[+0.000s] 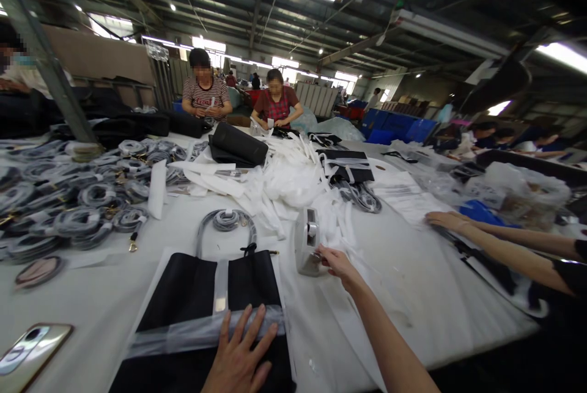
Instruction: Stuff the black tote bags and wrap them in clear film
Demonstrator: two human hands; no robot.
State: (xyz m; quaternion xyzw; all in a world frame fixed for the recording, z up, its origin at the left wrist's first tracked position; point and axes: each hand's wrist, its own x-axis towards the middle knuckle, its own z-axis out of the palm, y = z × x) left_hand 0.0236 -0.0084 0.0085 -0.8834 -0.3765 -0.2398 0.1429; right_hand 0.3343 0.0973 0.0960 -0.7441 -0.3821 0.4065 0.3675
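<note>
On the bench (394, 301), my left hand (243, 353) spreads wide, presumably steadying the black bag (178, 295). My right hand (339, 264) is narrow at the tape dispenser (303, 252), its grip unclear.

- One left hand (244, 350), one right hand (337, 264)
- One black bag (177, 292) under the left hand
- One tape dispenser (301, 246)
- One phone (34, 351)
- Two co-worker's forearms (504, 253) at right
- Two people (206, 99) (277, 102) opposite
- Heaped coiled straps (77, 220) at left: too many to count
</note>
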